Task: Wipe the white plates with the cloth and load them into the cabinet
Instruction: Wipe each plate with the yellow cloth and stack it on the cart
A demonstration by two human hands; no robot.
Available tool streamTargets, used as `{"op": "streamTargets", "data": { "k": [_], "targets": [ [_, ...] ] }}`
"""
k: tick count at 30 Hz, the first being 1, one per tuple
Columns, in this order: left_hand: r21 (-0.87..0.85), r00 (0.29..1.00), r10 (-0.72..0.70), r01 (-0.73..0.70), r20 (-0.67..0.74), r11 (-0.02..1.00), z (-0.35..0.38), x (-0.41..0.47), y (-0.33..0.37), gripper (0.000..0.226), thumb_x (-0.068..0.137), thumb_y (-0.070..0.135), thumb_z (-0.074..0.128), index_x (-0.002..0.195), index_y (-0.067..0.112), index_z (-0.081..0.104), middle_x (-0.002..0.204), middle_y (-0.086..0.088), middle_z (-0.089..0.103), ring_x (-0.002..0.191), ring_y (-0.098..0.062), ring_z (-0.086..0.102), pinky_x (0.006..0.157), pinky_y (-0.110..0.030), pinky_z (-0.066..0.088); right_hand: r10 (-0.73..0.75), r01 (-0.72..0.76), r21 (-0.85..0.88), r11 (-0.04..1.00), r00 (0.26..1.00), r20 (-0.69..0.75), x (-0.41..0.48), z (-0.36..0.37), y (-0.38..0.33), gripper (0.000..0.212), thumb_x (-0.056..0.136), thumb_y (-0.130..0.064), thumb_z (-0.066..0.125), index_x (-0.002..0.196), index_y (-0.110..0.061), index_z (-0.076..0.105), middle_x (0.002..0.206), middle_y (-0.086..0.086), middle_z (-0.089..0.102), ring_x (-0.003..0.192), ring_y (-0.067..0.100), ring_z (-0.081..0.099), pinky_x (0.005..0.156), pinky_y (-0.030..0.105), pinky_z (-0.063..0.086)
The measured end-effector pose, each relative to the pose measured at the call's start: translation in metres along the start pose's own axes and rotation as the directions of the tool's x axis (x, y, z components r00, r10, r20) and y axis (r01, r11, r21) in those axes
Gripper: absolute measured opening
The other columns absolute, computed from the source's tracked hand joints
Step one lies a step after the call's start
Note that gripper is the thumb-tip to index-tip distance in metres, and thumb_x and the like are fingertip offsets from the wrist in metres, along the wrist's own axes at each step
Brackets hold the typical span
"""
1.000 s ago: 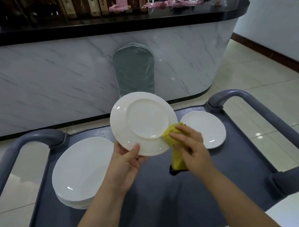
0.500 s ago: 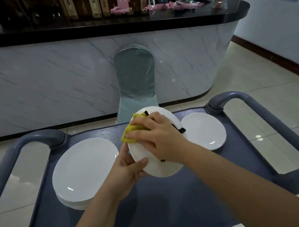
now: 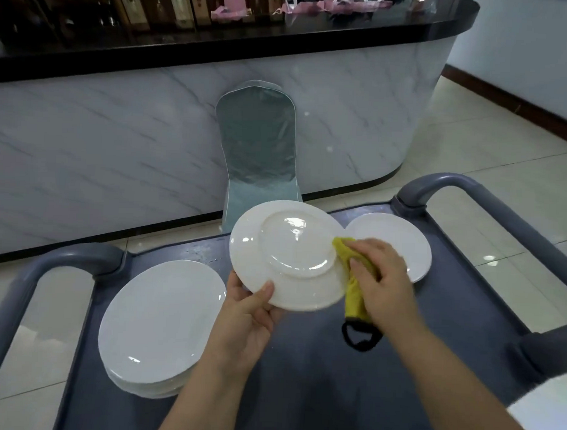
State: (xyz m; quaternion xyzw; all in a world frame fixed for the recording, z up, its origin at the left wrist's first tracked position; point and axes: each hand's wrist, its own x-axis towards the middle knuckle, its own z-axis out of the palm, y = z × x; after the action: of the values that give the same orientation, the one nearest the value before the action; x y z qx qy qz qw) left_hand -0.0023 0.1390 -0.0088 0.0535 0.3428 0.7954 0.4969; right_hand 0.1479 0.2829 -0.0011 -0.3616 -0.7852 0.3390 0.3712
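Before marble counter (image 3: 149, 137), grey cart (image 3: 301, 378) and covered chair (image 3: 257, 142), plate stack (image 3: 160, 320) on cart's left, single plate (image 3: 398, 239) on its right, pinches tilted plate (image 3: 293, 247) by near rim in left hand (image 3: 245, 320) above the cart, underside up, and clutches yellow cloth (image 3: 355, 299) against its right rim in right hand (image 3: 383, 277).
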Motion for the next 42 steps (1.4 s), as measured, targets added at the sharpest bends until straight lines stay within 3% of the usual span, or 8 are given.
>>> {"op": "streamTargets", "data": {
  "k": [6,13,17,20,25,32,37,42],
  "targets": [
    [-0.029,0.999,-0.008,0.007,-0.033,1.000,0.010,0.018,-0.011,0.048,0.084,0.007,0.058,0.128,0.025,0.053,0.123,-0.010,0.067,0.101,-0.026,0.070,0.070,-0.035,0.059,-0.490,0.499,-0.246,0.831,0.866,0.099,-0.047,0.044,-0.013,0.030,0.094,-0.016,0.055,0.119,-0.026,0.069,0.134,-0.001,0.051,0.105,0.028,0.043,0.096,0.038,0.041],
    [0.219,0.981,-0.109,0.072,0.160,0.973,-0.008,0.005,0.006,0.055,0.078,-0.006,0.066,0.122,0.026,0.062,0.126,-0.009,0.065,0.108,-0.031,0.066,0.071,-0.042,0.058,-0.059,0.057,-0.081,0.995,0.998,-0.028,0.002,-0.016,0.029,0.035,0.092,-0.007,0.063,0.117,-0.031,0.062,0.124,-0.002,0.054,0.119,0.024,0.044,0.108,0.042,0.035],
    [0.448,0.942,-0.186,0.043,0.280,0.893,-0.002,-0.003,0.006,0.061,0.077,-0.002,0.072,0.126,0.032,0.058,0.122,-0.007,0.066,0.108,-0.029,0.066,0.071,-0.041,0.058,-0.167,0.179,-0.080,0.981,0.976,0.136,0.064,-0.022,-0.005,0.029,0.093,-0.009,0.061,0.117,-0.025,0.066,0.115,-0.006,0.059,0.116,0.011,0.048,0.105,0.020,0.030],
    [0.450,0.949,-0.163,0.026,0.269,0.893,0.005,-0.002,0.005,0.064,0.078,-0.003,0.071,0.131,0.028,0.053,0.125,-0.011,0.064,0.112,-0.033,0.063,0.073,-0.043,0.058,-0.401,0.474,-0.168,0.864,0.852,0.337,0.069,-0.003,-0.047,0.030,0.091,-0.011,0.061,0.118,-0.023,0.069,0.123,0.005,0.058,0.108,0.031,0.047,0.103,0.031,0.030],
    [0.456,0.973,-0.106,0.001,0.204,0.890,-0.002,0.003,0.013,0.067,0.080,-0.003,0.066,0.139,0.023,0.046,0.127,-0.014,0.062,0.117,-0.039,0.060,0.077,-0.050,0.056,-0.678,0.864,-0.063,0.500,0.436,0.592,0.034,0.014,-0.065,0.024,0.090,-0.016,0.060,0.107,-0.026,0.074,0.125,0.005,0.063,0.099,0.035,0.054,0.090,0.047,0.044],
    [0.260,0.986,-0.088,0.048,0.145,0.964,-0.001,0.002,0.003,0.064,0.076,-0.003,0.064,0.131,0.025,0.052,0.126,-0.007,0.065,0.109,-0.030,0.065,0.075,-0.043,0.058,-0.239,0.341,-0.185,0.922,0.875,0.421,0.105,0.014,-0.047,0.027,0.095,-0.017,0.059,0.119,-0.025,0.068,0.122,0.005,0.059,0.115,0.032,0.047,0.107,0.041,0.030],
    [-0.002,0.993,-0.105,0.106,0.051,0.994,-0.004,0.007,-0.002,0.058,0.076,-0.007,0.064,0.125,0.024,0.059,0.122,-0.006,0.068,0.104,-0.025,0.069,0.072,-0.035,0.059,0.053,-0.034,-0.082,0.996,0.967,0.248,0.070,-0.015,0.001,0.025,0.094,-0.018,0.058,0.114,-0.028,0.070,0.115,-0.004,0.062,0.116,0.017,0.051,0.106,0.033,0.037],
    [-0.216,0.990,-0.106,0.083,-0.095,0.973,0.010,0.021,-0.023,0.055,0.075,-0.002,0.059,0.126,0.019,0.054,0.114,-0.010,0.071,0.093,-0.023,0.072,0.066,-0.037,0.060,-0.138,0.131,-0.208,0.969,0.990,-0.020,-0.025,0.019,-0.004,0.037,0.089,-0.011,0.061,0.113,-0.038,0.067,0.120,-0.007,0.053,0.106,0.018,0.040,0.098,0.028,0.035]
  ]
}}
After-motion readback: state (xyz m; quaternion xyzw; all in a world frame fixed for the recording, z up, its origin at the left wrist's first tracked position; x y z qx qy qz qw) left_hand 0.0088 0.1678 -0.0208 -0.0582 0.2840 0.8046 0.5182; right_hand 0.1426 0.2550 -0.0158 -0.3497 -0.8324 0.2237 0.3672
